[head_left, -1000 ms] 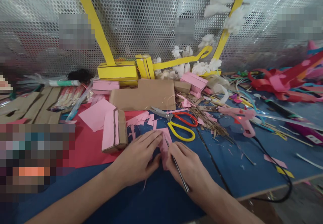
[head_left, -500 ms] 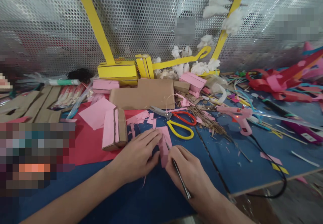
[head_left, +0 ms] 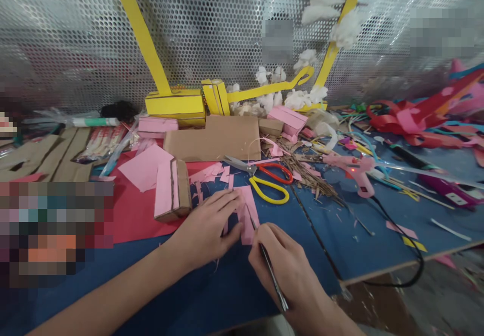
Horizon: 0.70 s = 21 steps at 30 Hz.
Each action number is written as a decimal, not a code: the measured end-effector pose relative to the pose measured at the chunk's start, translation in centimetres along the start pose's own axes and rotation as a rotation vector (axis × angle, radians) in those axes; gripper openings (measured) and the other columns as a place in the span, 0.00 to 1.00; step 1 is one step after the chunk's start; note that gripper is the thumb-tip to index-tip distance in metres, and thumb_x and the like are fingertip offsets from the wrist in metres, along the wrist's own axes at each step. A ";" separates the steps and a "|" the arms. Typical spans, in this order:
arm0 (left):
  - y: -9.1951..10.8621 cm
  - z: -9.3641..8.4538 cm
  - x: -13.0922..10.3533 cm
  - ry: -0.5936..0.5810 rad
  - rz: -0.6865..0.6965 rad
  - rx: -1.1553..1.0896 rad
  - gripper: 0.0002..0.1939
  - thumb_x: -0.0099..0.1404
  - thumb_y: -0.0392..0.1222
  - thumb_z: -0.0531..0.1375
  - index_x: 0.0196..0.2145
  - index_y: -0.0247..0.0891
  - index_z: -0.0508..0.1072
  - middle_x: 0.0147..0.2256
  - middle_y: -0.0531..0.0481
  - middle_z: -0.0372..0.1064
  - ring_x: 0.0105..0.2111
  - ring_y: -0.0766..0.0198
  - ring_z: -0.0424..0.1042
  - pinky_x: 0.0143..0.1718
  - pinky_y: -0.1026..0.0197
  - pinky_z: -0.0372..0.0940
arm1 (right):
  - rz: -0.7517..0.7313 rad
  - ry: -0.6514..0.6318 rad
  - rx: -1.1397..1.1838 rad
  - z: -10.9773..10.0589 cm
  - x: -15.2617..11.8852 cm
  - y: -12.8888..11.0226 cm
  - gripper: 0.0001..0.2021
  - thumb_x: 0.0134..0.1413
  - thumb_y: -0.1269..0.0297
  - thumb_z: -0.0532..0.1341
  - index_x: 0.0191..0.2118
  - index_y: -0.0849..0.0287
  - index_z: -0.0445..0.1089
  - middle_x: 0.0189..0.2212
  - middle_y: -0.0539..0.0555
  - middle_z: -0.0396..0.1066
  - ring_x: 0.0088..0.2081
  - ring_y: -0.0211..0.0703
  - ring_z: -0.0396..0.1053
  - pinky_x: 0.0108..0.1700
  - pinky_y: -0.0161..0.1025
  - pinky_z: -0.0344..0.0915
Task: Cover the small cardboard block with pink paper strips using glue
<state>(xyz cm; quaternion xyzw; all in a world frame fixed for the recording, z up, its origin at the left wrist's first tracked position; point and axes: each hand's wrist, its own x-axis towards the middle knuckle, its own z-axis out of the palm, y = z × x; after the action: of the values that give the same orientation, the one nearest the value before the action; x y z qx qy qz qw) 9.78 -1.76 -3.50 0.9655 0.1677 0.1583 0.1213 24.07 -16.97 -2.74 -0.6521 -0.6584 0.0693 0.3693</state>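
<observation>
My left hand [head_left: 212, 227] lies with fingers stretched out, pressing the left part of a small pink paper piece [head_left: 247, 225] against the blue table. Its thumb is a little apart from the fingers. My right hand [head_left: 282, 260] is closed around a slim metal craft knife [head_left: 273, 278], whose dark pointed tip touches the paper's surface. Just beyond the paper lie scissors [head_left: 260, 179] with one red and one yellow handle, blades apart. Left of my left hand stands a pink-covered cardboard box [head_left: 172, 189] on red paper [head_left: 130, 222].
Brown cardboard [head_left: 214, 139] lies behind the scissors. A pink glue gun [head_left: 359, 172] with a lit red light rests at right, its black cord [head_left: 401, 237] looping over the table edge. Yellow boxes [head_left: 176, 105] with tall strips stand by the perforated silver sheet [head_left: 227, 28]. Paper scraps lie around.
The view has shifted slightly. The craft knife's tip has moved a little down the pink paper, toward me. My left hand still presses the paper.
</observation>
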 end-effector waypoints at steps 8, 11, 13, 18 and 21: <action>0.2 -0.3 0.1 0.011 -0.013 -0.022 0.26 0.70 0.45 0.58 0.62 0.33 0.67 0.63 0.38 0.66 0.65 0.49 0.62 0.65 0.46 0.60 | -0.074 0.138 -0.005 1.6 -1.8 0.6 0.13 0.60 0.80 0.51 0.31 0.53 0.52 0.26 0.49 0.61 0.28 0.41 0.60 0.30 0.36 0.57; 0.2 -0.2 0.1 -0.001 -0.004 -0.009 0.27 0.70 0.47 0.57 0.62 0.32 0.67 0.64 0.38 0.65 0.65 0.49 0.61 0.66 0.46 0.59 | -0.067 0.141 0.008 1.7 -2.5 0.4 0.13 0.60 0.79 0.51 0.31 0.53 0.52 0.26 0.49 0.61 0.28 0.41 0.60 0.30 0.36 0.57; 0.2 -0.2 0.0 -0.011 -0.006 0.003 0.28 0.70 0.50 0.57 0.62 0.31 0.67 0.64 0.38 0.64 0.65 0.48 0.60 0.66 0.46 0.58 | -0.059 0.129 0.014 1.7 -2.9 0.2 0.12 0.59 0.79 0.51 0.31 0.54 0.52 0.26 0.49 0.61 0.28 0.41 0.60 0.30 0.36 0.57; 0.2 -0.3 -0.1 -0.014 -0.010 0.007 0.29 0.69 0.54 0.58 0.62 0.34 0.68 0.64 0.40 0.64 0.65 0.48 0.60 0.66 0.46 0.58 | -0.059 0.133 0.005 1.7 -3.6 -0.2 0.13 0.58 0.81 0.51 0.31 0.53 0.51 0.26 0.49 0.61 0.28 0.40 0.60 0.30 0.35 0.57; 0.1 -0.3 -0.1 -0.016 0.003 0.010 0.29 0.69 0.54 0.59 0.62 0.36 0.68 0.64 0.41 0.64 0.65 0.49 0.59 0.66 0.46 0.58 | -0.052 0.128 -0.013 1.5 -4.0 -0.4 0.13 0.57 0.81 0.50 0.31 0.53 0.51 0.26 0.49 0.61 0.28 0.40 0.60 0.29 0.35 0.57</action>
<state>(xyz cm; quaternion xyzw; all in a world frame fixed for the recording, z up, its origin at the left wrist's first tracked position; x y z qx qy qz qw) 9.60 -1.89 -3.24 0.9676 0.1660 0.1497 0.1175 22.42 -20.05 -5.20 -0.6404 -0.6504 0.0135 0.4083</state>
